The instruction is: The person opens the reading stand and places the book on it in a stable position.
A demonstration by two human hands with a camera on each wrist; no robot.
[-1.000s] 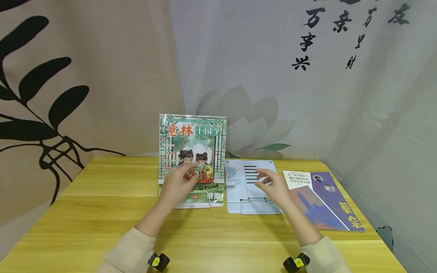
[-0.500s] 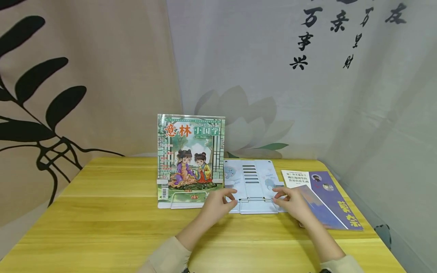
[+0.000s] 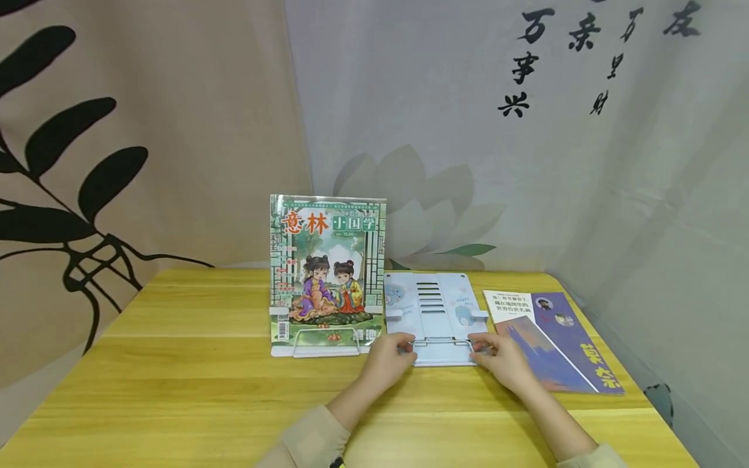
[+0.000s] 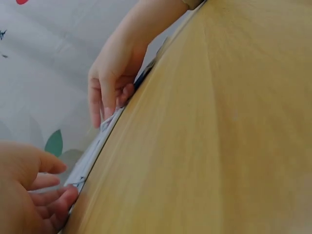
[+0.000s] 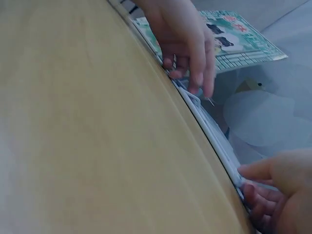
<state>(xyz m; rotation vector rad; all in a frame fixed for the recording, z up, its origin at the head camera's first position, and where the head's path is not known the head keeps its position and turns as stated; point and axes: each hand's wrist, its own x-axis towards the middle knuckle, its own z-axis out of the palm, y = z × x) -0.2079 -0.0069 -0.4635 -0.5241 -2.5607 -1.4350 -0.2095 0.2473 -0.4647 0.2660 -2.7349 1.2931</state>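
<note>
A pale blue folding book stand [image 3: 433,325] lies flat on the table, with a row of slots down its middle and a wire page holder [image 3: 443,340] across its front. At its front left corner my left hand [image 3: 389,356] holds the stand between curled fingers and thumb. My right hand [image 3: 500,356] grips the front right corner in the same way, by the wire's end. The left wrist view shows both hands, the left [image 4: 29,187] and the right [image 4: 117,73], low at the stand's thin edge [image 4: 95,151]. Parts of the fingertips are hidden.
To the left, a green illustrated magazine [image 3: 328,273] stands propped on another white stand [image 3: 316,353]. A purple and white book [image 3: 562,344] lies flat at the right, close to my right hand. Behind the wooden table [image 3: 205,364] hangs a printed curtain [image 3: 433,84].
My left hand has come from in front of the magazine down and right to the stand's front corner. The right hand has moved down and right to the opposite corner. Both now touch the stand.
</note>
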